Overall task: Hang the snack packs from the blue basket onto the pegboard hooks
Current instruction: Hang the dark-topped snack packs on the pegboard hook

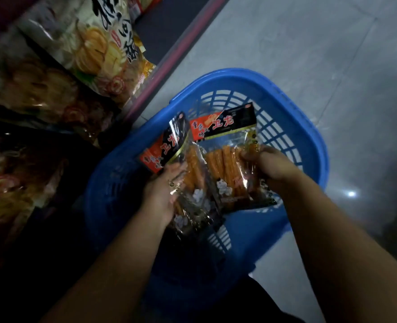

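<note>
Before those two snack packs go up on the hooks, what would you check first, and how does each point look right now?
1. Left hand holds the left snack pack: ok, it grips the pack's middle.
2. Right hand holds the right snack pack: ok, fingers curl over its edge.
3. Packs lifted above the blue basket: ok, both are held over it.
4. Header ends free for hooking: ok, both point away from the hands.
5. Hang holes visible in the headers: cannot tell, too dim.
6. Free pegboard hook within reach: cannot tell, no hook is in view.
</note>
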